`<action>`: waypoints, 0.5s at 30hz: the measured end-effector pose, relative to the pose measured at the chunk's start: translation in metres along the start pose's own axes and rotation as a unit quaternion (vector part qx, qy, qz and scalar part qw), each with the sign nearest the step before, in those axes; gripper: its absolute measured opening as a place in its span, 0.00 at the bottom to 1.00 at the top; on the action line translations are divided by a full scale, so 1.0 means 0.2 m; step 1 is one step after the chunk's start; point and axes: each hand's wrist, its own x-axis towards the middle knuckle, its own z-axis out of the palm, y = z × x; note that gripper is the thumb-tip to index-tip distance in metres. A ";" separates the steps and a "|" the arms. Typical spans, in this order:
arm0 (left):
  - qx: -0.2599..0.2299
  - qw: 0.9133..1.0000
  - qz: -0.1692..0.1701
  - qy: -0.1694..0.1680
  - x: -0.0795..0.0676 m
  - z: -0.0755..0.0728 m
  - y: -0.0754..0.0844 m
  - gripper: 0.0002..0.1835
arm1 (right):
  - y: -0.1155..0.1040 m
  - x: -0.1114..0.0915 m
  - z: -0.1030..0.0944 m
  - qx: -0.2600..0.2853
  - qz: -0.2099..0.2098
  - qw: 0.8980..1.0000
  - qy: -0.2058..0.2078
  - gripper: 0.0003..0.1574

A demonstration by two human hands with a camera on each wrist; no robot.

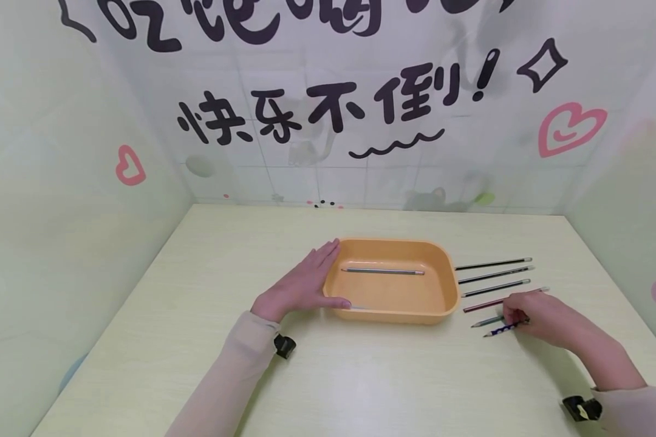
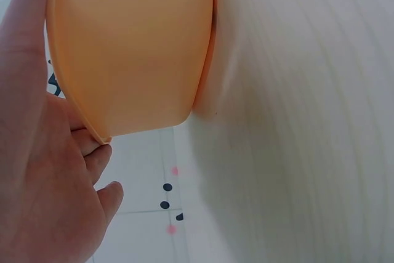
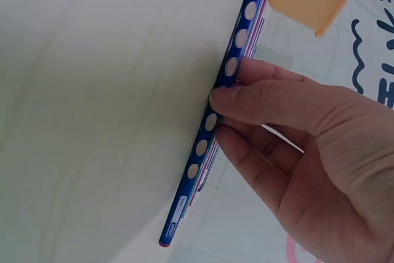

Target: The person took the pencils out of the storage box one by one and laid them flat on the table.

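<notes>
My left hand (image 1: 300, 285) holds the left end of an orange plastic tray (image 1: 396, 317), thumb at the front rim and fingers along the far left corner. In the left wrist view, fingers bend round the rim of the tray (image 2: 132, 47). A grey pencil (image 1: 382, 271) lies inside it. To the right, my right hand (image 1: 543, 318) pinches a dark blue pencil (image 1: 500, 331) between thumb and fingers. Pale round spots run along this blue pencil (image 3: 211, 121) in the right wrist view. Beside it lie a greenish pencil (image 1: 486, 321) and a dark red pencil (image 1: 483, 304), both partly hidden by the hand.
Several dark pencils (image 1: 494, 275) lie side by side right of the tray, points toward it. The pale wooden table (image 1: 361, 376) meets a printed white backdrop (image 1: 328, 182) behind and at both sides. Black wrist cameras (image 1: 285, 346) sit at both cuffs.
</notes>
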 end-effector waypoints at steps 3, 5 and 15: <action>0.001 1.000 0.000 -0.001 0.00 0.00 0.00 0.66 | 0.00 0.00 0.00 -0.008 0.002 1.000 0.002 0.24; 0.001 1.000 0.001 -0.002 0.00 0.00 0.00 0.66 | -0.01 -0.01 0.00 -0.010 0.002 1.000 0.003 0.24; -0.001 1.000 0.001 -0.002 0.00 -0.01 0.01 0.66 | -0.01 -0.01 -0.04 0.004 -0.012 1.000 0.027 0.22</action>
